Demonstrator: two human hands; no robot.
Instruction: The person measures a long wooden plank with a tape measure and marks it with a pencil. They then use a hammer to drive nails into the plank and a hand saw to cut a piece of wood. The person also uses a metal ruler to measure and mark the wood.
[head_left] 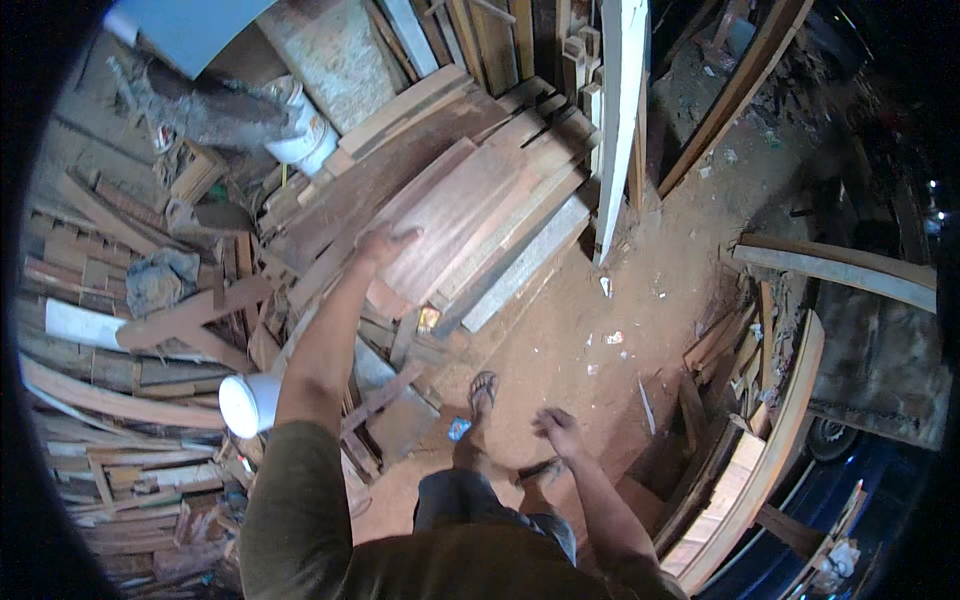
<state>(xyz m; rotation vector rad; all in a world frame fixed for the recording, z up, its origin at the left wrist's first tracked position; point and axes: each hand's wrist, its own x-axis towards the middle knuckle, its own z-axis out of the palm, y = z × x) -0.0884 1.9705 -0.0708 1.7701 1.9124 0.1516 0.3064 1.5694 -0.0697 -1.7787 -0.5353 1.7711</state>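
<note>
My left hand [383, 248] is stretched forward over the left edge of a wide reddish-brown wooden board [462, 215]. It appears to touch the board, with at least one finger extended across it; the other fingers are partly hidden. That board lies on top of a stack of planks [520, 130], with a pale greyish plank [530, 262] along the stack's right side. My right hand [557, 432] hangs low over the dirt floor on the right, fingers loosely bent and slightly apart, with nothing visible in it.
Timber offcuts [150, 475] crowd the left side, beside a white bucket [250, 404]. Another white bucket [303, 135] stands behind the stack. A tall white-faced board [622, 120] rises at the far side. Long curved-looking planks [765, 470] and scrap wood edge the right. Small litter dots the dirt floor [560, 345].
</note>
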